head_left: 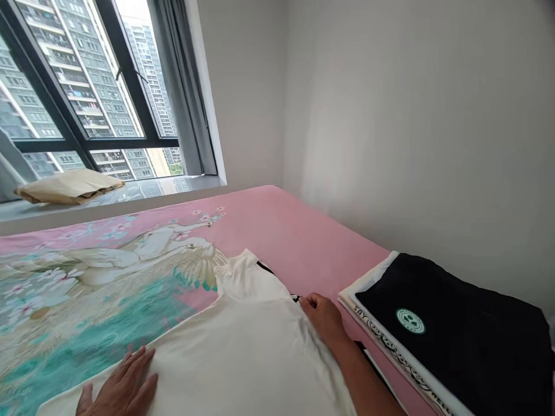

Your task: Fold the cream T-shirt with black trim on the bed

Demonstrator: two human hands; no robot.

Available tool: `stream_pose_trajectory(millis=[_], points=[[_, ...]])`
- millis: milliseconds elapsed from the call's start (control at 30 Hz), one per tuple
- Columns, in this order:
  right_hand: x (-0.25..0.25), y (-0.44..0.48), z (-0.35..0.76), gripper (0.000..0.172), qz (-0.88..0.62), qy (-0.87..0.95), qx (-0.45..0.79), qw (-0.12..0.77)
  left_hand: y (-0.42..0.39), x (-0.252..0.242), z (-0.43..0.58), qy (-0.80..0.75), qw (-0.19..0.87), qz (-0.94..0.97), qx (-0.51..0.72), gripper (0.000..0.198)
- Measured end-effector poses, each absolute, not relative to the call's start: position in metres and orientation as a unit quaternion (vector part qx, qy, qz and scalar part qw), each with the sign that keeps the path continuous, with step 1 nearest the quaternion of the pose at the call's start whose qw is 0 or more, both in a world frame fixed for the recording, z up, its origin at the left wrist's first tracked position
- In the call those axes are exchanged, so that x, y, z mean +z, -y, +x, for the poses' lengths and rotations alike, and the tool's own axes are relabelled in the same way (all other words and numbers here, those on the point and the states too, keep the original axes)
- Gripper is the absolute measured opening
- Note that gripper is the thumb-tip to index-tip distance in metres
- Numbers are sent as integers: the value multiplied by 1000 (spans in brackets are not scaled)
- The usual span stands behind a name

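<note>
the white shirt [247, 346] lies spread on the bed [273, 225], seemingly for room to lie flat. the left hand [121, 386] rests open, palm down, on its left side, likely steadying the cloth. the right hand [323, 315] has its fingers closed, pinching the right edge, apparently to control it. folded clothes [455, 329] lie stacked beside, perhaps kept apart.

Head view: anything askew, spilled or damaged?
No spill or damage stands out. Mildly untidy: the cream garment is creased along its edge near the right hand, and pale folded layers stick out unevenly from under the black garment.
</note>
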State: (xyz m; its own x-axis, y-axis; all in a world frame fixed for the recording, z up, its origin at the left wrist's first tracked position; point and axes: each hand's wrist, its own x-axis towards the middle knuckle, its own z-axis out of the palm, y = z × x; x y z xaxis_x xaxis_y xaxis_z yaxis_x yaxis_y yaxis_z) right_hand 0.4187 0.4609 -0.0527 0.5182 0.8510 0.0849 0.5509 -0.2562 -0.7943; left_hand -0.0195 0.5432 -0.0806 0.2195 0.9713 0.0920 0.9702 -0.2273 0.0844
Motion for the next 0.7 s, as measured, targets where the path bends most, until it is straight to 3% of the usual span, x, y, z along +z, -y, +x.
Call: stream_pose_trajectory(millis=[67,133,200,267,433,567,700], points=[[-54,-461,420,37,-741,439,194,470,-543,-63,34,-601,-7,793,103,48],[-53,-459,423,38,-708,416,204,533,-541,-48,102,-492,48,857,143,49],[-52,-457,425,38,-683,398,208,576,-538,-42,167,-440,71,887,119,49],[-51,-453,428,37,-676,390,195,594,-537,-46,214,-492,84,863,78,53],[-51,-455,439,32,-750,408,140,502,-540,-65,242,-535,72,839,63,58],[-52,-463,447,35,-780,436,190,406,-539,-62,236,-533,75,841,55,58],[-57,-462,447,30,-783,425,194,410,-555,-46,244,-546,73,831,79,46]])
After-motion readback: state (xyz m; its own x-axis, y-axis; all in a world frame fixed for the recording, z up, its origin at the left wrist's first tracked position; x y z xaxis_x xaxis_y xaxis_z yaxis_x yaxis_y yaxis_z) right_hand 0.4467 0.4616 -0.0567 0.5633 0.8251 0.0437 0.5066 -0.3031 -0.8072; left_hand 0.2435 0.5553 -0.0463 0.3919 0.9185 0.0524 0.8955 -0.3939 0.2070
